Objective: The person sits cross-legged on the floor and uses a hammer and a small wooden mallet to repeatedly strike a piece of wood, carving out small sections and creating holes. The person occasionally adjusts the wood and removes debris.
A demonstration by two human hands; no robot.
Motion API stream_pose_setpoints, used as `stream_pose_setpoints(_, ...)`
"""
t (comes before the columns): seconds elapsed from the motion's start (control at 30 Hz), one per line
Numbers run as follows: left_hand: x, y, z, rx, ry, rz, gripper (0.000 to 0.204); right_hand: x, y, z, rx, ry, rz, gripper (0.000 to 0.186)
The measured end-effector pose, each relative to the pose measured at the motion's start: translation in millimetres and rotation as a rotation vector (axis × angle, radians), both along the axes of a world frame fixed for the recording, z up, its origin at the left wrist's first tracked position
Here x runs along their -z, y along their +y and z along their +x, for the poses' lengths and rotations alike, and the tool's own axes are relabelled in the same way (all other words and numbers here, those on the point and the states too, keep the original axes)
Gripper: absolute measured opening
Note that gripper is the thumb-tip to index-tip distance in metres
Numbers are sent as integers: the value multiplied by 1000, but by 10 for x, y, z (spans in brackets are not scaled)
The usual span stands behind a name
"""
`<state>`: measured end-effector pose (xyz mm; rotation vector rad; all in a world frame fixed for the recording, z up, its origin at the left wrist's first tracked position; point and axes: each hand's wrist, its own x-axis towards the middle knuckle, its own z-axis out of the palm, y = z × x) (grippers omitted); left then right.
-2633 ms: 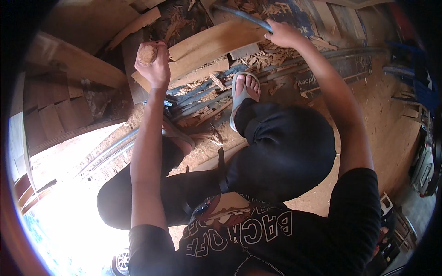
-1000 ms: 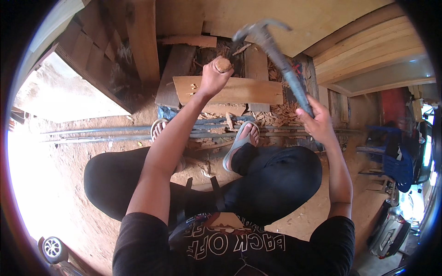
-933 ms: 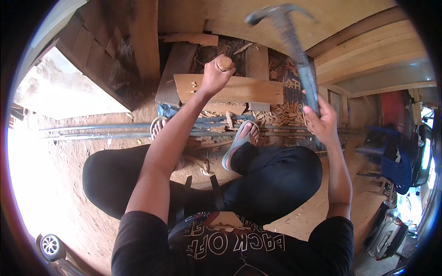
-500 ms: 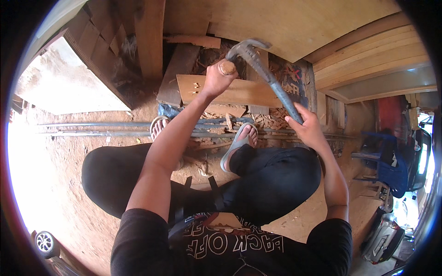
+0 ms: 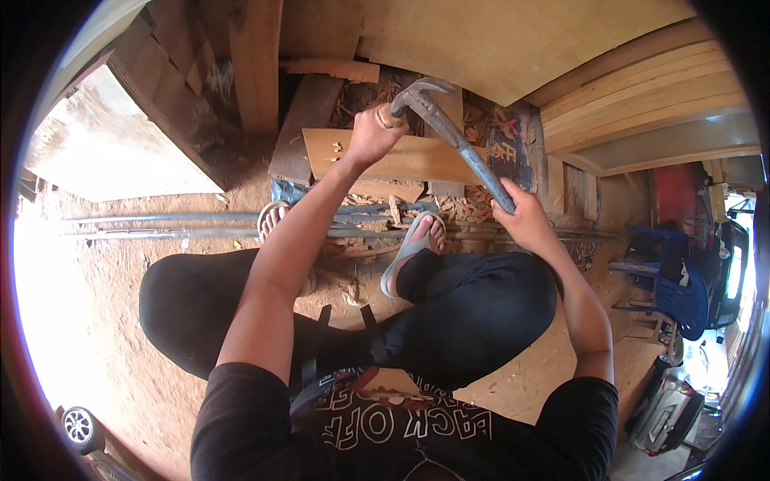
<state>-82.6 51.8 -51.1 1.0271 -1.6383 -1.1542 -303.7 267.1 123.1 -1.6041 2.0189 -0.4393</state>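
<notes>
My right hand [image 5: 521,215] is wrapped round the blue-grey handle of a claw hammer [image 5: 459,144]. The hammer's face is at the butt of a wooden-handled chisel [image 5: 389,118], seemingly touching it. My left hand [image 5: 372,138] is closed round that chisel; its blade is hidden beneath the fist. Under the fist lies a light brown wooden board [image 5: 429,159], set crosswise in front of my feet. A few small wood chips [image 5: 337,151] rest on the board's left part.
Wood shavings litter the ground around a dark plank [image 5: 301,132]. Long pipes [image 5: 176,217] run across by my sandalled feet. A large wooden panel [image 5: 497,44] stands beyond, with stacked boards [image 5: 642,100] at right. A blue chair [image 5: 682,293] is farther right.
The hammer head has come down onto the chisel's butt, which was uncovered before. My right hand has shifted slightly left; my left hand keeps its grip.
</notes>
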Motion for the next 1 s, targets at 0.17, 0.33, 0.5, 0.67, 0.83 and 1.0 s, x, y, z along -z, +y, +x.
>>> stream_pose_setpoints(0.17,-5,3,16,24,0,1,21,-260,-41,-47,67,-48,-33,41)
stream_pose_setpoints(0.33,31,-20,-4,33,19,-13,20,-534,35,73,181,-539,-194,33)
stream_pose_setpoints(0.5,32,-9,-3,24,25,17,21,-108,57,69,141,-265,-53,24)
stream_pose_setpoints(0.67,71,-19,-33,-10,6,-13,21,-78,-5,-39,-2,-1,55,32)
stream_pose_setpoints(0.83,308,6,157,-12,-291,-214,59,-543,60,-3,118,-107,21,31)
stream_pose_setpoints(1.0,753,198,865,-106,-626,-559,64,-600,154,-54,180,-403,-93,23)
